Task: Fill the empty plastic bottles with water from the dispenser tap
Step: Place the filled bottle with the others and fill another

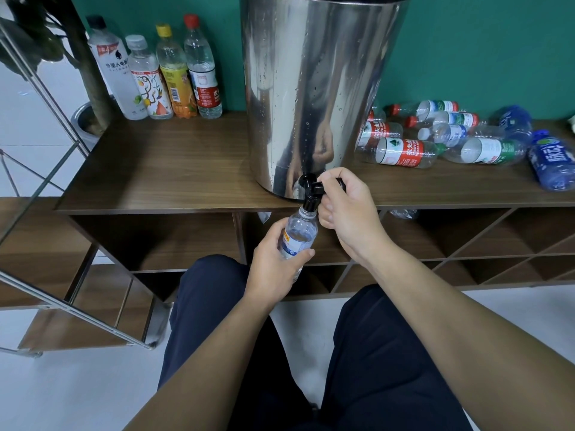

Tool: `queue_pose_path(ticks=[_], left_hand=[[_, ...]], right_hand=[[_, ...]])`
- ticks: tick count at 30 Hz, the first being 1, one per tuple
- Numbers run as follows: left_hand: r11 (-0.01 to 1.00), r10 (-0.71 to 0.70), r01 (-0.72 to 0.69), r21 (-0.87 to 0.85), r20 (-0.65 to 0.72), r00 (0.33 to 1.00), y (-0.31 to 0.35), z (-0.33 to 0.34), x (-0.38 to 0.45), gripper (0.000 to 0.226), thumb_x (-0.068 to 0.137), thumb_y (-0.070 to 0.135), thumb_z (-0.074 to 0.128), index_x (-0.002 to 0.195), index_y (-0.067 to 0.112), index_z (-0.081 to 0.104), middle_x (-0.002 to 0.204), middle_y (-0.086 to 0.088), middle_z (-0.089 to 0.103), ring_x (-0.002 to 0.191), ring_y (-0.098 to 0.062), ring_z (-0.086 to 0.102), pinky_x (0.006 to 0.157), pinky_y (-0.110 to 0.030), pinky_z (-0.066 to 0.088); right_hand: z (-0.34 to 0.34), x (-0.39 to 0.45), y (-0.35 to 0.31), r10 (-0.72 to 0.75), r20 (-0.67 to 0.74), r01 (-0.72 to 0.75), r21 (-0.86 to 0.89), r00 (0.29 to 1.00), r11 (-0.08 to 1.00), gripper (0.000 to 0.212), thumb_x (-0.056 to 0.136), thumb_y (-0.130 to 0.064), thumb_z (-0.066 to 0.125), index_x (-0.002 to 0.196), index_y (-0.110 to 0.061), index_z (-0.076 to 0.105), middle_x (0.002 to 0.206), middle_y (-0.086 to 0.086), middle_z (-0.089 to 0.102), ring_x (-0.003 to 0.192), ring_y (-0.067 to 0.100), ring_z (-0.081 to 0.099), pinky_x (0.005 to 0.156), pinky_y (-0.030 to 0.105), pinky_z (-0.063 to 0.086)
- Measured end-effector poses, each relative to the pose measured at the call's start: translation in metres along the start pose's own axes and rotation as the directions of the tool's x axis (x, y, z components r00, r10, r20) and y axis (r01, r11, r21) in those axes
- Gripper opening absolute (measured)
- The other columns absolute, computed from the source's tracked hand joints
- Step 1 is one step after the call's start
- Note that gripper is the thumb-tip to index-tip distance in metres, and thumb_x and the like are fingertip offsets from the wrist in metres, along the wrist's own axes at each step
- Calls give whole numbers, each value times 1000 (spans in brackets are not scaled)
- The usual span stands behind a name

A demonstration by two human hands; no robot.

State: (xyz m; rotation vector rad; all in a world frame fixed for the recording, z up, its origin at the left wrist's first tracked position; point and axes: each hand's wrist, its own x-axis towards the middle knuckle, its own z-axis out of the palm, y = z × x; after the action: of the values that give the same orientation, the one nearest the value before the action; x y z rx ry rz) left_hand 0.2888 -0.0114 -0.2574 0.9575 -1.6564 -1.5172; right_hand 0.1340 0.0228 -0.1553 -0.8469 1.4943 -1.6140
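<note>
**Bottle held under the tap**

Nearest, the left hand [273, 262] wraps the small clear plastic bottle with a white label [298, 237], its mouth right up against the black dispenser tap [311, 194]. Thin plastic like this probably dents under a squeeze and gets heavier and slicker as it fills, so a mid-body hold looks sensible. The right hand [345, 209], just beside the tap, curls round its black lever. Behind the tap stands the tall polished steel dispenser drum [311, 88]. Right of the tap lie capped empty bottles [435, 141]; left of it, four upright bottles [161, 73]. Water flow and fill level are hard to make out.
</note>
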Motion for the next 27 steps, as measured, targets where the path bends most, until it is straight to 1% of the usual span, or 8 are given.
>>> queue_pose_path(ticks=[15,23,27], left_hand=[[1000,4,-4,15,5,1000,-1,-1,1,62,91,12,92,144,30,65,128,13,78,121,-8,73,113,-41,58],[1000,14,-14,19,11,1000,-5,0,3,63,91,15,93,143,36,64,131,13,77,124,-12,73,115,-47,57],[999,13,-13,31,12,1000,-6,0,3,63,91,18,93,143,37,64,131,14,77,124,-11,73,114,-47,57]], right_hand=[[0,0,1,-10,4,10,-6,1000,1000,16,116,-24,56,104,-14,61,62,0,31,56,17,25,49,31,24],[0,-1,0,-6,-3,6,-16,1000,1000,17,116,-26,56,103,-15,61,62,-1,31,56,16,24,49,30,25],[0,-1,0,-6,-4,6,-16,1000,1000,17,115,-26,56,103,-16,62,63,0,31,57,16,25,49,30,25]])
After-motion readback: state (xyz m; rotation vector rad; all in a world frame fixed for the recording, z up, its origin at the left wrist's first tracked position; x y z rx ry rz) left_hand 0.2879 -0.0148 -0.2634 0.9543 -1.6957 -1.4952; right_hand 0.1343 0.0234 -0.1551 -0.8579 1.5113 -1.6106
